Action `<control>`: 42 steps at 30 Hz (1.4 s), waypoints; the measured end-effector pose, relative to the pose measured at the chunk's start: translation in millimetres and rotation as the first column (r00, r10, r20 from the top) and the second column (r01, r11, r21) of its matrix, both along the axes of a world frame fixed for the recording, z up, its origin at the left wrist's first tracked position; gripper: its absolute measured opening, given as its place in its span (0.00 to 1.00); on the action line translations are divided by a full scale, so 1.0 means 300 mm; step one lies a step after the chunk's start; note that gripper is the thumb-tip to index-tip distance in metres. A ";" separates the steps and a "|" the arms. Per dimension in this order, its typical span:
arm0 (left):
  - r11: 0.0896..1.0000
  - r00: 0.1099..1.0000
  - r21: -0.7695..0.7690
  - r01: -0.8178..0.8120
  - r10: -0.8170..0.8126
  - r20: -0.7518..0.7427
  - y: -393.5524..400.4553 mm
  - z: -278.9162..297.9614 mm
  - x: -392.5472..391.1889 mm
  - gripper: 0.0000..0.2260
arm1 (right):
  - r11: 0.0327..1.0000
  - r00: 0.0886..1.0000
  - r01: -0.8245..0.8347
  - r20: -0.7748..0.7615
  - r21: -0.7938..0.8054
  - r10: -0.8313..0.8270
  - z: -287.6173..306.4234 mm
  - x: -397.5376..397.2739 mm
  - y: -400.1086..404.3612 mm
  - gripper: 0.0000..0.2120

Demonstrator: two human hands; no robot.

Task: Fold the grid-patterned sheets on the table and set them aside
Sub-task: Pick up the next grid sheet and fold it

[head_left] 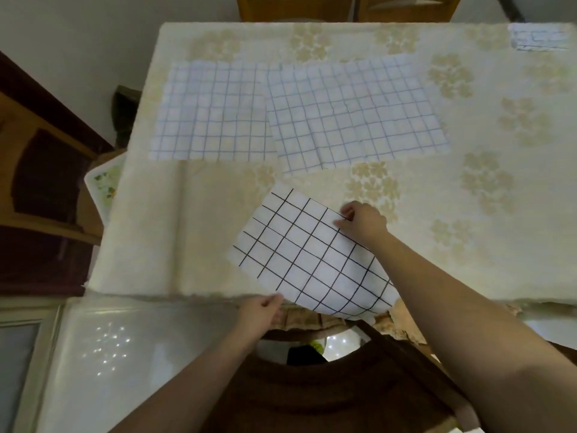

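Nearest the viewer, at 6 o'clock, a dark brown garment [312, 398] fills the lower frame, with both bare forearms reaching forward from it. The left hand [260, 310], at the table's near edge, pinches the near corner of a white sheet with a bold black grid [309, 254], thumb and fingers closed on the margin. This sheet lies tilted on the table, its near portion curving past the edge. The right hand [362, 221], toward 1 o'clock from the left hand, pinches the sheet's far right edge between curled fingers and thumb. The table is covered by a cream tablecloth with pale floral motifs [452, 214]. Farther on, toward 12 o'clock, two unfolded white sheets with thin blue grids lie flat: the right blue-grid sheet [356, 120] slightly overlaps the right margin of the left blue-grid sheet [212, 114]. At the far right corner, near 2 o'clock, a small pale patch [540, 39] is too blurred to identify. Wooden chair backs [343, 7] stand beyond the far edge, and dark wooden furniture [40, 182] sits at 9 o'clock.
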State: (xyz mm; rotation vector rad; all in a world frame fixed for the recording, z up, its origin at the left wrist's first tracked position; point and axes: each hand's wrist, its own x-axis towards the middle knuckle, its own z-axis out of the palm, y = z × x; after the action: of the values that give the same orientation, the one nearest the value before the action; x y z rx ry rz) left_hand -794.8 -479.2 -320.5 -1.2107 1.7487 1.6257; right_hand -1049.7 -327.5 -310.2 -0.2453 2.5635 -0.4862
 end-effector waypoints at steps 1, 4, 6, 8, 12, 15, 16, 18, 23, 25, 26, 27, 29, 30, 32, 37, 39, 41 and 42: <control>0.996 0.999 0.086 -0.038 0.037 0.007 0.011 -0.008 0.008 0.19 | 0.999 1.000 0.013 0.011 0.041 -0.013 -0.003 -0.008 -0.009 0.18; 0.936 0.983 0.302 -0.179 0.181 0.024 0.042 0.004 0.006 0.21 | 0.993 0.998 0.010 0.058 0.119 -0.017 -0.007 -0.016 -0.020 0.14; 0.881 0.961 0.389 -0.269 0.273 0.046 0.057 0.025 -0.008 0.21 | 0.997 0.994 -0.016 0.108 0.073 0.008 -0.001 -0.019 -0.015 0.10; 0.872 0.951 0.388 -0.299 0.304 0.049 0.059 0.020 -0.008 0.19 | 0.998 0.989 -0.056 0.137 -0.032 0.060 0.017 -0.016 -0.002 0.10; 0.944 0.968 0.222 -0.246 0.250 0.009 0.039 0.013 0.007 0.14 | 0.984 0.978 -0.051 0.190 -0.173 0.085 0.075 0.008 0.022 0.11; 0.972 0.975 0.153 -0.176 0.194 -0.106 0.012 0.027 0.014 0.08 | 0.978 0.950 0.009 0.307 -0.208 0.056 0.098 0.015 0.047 0.13; 0.979 0.974 0.128 -0.157 0.175 -0.145 -0.001 0.036 0.012 0.07 | 0.979 0.938 0.027 0.345 -0.202 0.045 0.099 0.015 0.057 0.13; 0.989 0.965 0.088 -0.116 0.133 -0.224 -0.029 0.057 0.007 0.08 | 0.972 0.908 0.093 0.418 -0.215 0.006 0.105 0.022 0.073 0.12; 0.990 0.958 -0.078 -0.114 0.088 -0.274 -0.126 0.100 -0.021 0.07 | 0.929 0.853 0.223 0.521 -0.296 -0.039 0.114 0.059 0.106 0.20; 0.990 0.958 -0.099 -0.101 0.070 -0.278 -0.174 0.098 -0.026 0.09 | 0.907 0.830 0.275 0.555 -0.319 -0.056 0.123 0.088 0.118 0.18; 0.992 0.958 -0.089 -0.091 0.063 -0.278 -0.195 0.095 -0.027 0.08 | 0.895 0.820 0.297 0.569 -0.333 -0.061 0.122 0.102 0.124 0.17; 0.993 0.958 -0.086 -0.078 0.051 -0.284 -0.211 0.099 -0.030 0.07 | 0.886 0.814 0.310 0.577 -0.345 -0.060 0.121 0.117 0.129 0.16; 0.994 0.955 -0.097 -0.053 0.023 -0.296 -0.237 0.113 -0.042 0.06 | 0.874 0.814 0.327 0.576 -0.359 -0.068 0.110 0.141 0.140 0.14; 0.995 0.953 -0.085 -0.045 0.017 -0.301 -0.249 0.117 -0.047 0.06 | 0.867 0.813 0.337 0.579 -0.368 -0.071 0.108 0.153 0.144 0.12; 0.997 0.951 -0.053 -0.051 0.033 -0.308 -0.275 0.131 -0.057 0.11 | 0.838 0.802 0.370 0.593 -0.401 -0.071 0.111 0.175 0.148 0.09; 0.996 0.933 -0.076 -0.052 0.022 -0.359 -0.330 0.157 -0.063 0.09 | 0.775 0.818 0.398 0.572 -0.491 -0.057 0.163 0.229 0.137 0.04; 0.996 0.916 -0.043 -0.074 0.051 -0.398 -0.339 0.172 -0.067 0.08 | 0.758 0.825 0.404 0.561 -0.511 -0.061 0.174 0.239 0.132 0.05; 0.995 0.894 -0.002 -0.098 0.088 -0.439 -0.352 0.186 -0.067 0.08 | 0.741 0.843 0.392 0.536 -0.545 -0.052 0.192 0.251 0.124 0.06; 0.994 0.883 0.014 -0.107 0.102 -0.459 -0.359 0.193 -0.064 0.08 | 0.728 0.856 0.379 0.516 -0.572 -0.040 0.201 0.258 0.119 0.09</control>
State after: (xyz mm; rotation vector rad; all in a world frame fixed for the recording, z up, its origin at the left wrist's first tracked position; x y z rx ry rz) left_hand -814.0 -586.8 -262.6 -0.9898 1.9953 2.1035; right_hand -972.3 -291.6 -250.0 -0.0450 1.8496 -1.3708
